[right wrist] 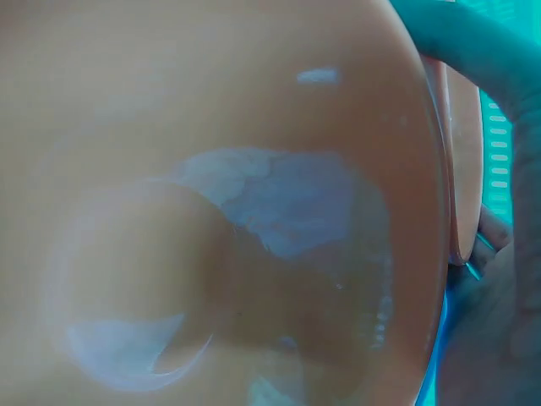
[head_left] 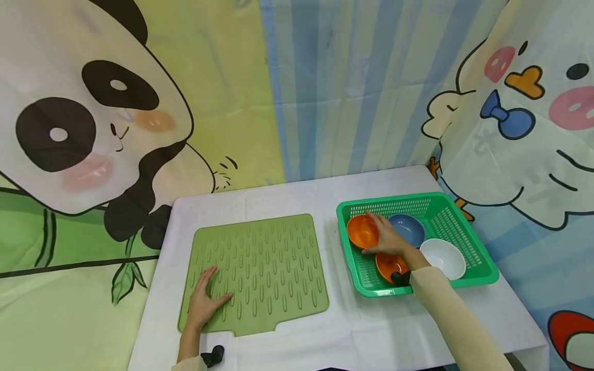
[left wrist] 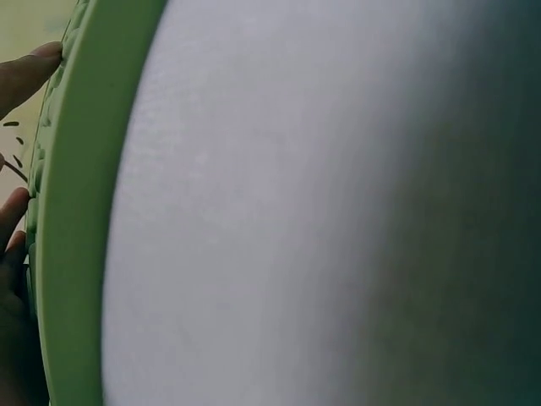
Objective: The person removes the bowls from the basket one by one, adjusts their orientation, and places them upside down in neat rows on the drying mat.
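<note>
My left hand (head_left: 202,301) rests on the left part of a green ridged mat (head_left: 274,257), thumb and fingers spread apart. The left wrist view shows fingertips (left wrist: 51,51) touching the ridged face beside the mat's edge (left wrist: 84,220). Inside a green basket (head_left: 482,275), my right hand (head_left: 391,238) grips an orange bowl (head_left: 359,232) by its right side. A second orange bowl (head_left: 389,263) sits below that hand, partly hidden by the wrist. In the right wrist view, a glossy orange bowl surface (right wrist: 338,118) fills most of the picture, with the hand (right wrist: 499,330) at the right.
A blue bowl (head_left: 410,226) and a white bowl (head_left: 447,260) also stand in the basket, right of my hand. Both mat and basket lie on a white-covered table (head_left: 325,340). Behind it hangs a printed cloth (head_left: 325,93) with cartoon animals.
</note>
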Motion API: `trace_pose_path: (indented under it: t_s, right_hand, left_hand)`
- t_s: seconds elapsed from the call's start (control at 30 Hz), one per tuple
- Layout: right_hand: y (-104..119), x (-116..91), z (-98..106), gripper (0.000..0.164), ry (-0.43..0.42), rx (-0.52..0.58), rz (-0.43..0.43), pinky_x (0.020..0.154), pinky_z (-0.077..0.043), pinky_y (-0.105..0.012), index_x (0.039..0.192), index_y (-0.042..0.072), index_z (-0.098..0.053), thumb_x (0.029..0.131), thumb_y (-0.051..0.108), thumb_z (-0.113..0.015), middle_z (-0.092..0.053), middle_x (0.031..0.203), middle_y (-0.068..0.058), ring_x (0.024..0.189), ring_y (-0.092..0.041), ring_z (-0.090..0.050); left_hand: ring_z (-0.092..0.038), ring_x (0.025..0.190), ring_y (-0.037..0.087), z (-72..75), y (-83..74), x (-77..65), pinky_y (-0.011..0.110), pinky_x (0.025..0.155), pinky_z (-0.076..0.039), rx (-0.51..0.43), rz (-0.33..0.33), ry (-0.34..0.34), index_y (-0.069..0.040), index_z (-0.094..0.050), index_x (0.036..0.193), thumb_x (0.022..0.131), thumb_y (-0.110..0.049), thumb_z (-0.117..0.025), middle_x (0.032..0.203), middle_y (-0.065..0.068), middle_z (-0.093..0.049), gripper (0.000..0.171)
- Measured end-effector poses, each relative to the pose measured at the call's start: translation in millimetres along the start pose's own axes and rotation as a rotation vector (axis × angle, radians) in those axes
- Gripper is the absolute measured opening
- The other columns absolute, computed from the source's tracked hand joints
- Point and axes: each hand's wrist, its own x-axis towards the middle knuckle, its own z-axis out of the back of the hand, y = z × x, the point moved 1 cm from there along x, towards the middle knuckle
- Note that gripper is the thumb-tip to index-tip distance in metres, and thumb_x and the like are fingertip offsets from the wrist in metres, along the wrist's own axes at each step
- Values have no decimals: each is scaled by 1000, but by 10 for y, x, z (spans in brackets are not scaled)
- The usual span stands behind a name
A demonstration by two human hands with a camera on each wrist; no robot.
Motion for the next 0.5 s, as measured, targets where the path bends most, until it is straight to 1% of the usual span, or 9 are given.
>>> trace_pose_path:
  t_s: [0.13, 0.23, 0.5]
  right_hand:
    - [6, 0, -16, 117, -2, -8, 0, 87, -31, -72, 148, 22, -14, 59, 40, -86, -14, 145, -24, 127, -48, -22]
    - [30, 12, -29, 118, -10, -21, 8, 86, -32, -72, 149, 23, -13, 58, 43, -86, -15, 144, -25, 127, -48, -23]
    - [92, 47, -47, 121, -34, -112, 1, 87, -34, -70, 149, 20, -11, 57, 55, -82, -18, 141, -26, 126, -47, -23]
  left_hand:
    - [-18, 135, 39, -7, 17, 3, 68, 98, -19, 7, -1, 5, -12, -41, 139, 60, -29, -87, 144, 16, -33, 93]
    - [-18, 135, 38, -15, 38, 5, 67, 99, -19, 11, 0, 3, -13, -41, 139, 60, -28, -87, 144, 15, -34, 92]
    - [-17, 136, 38, -20, 33, 7, 68, 99, -18, 8, 0, 0, -13, -41, 139, 60, -28, -87, 144, 14, -34, 92]
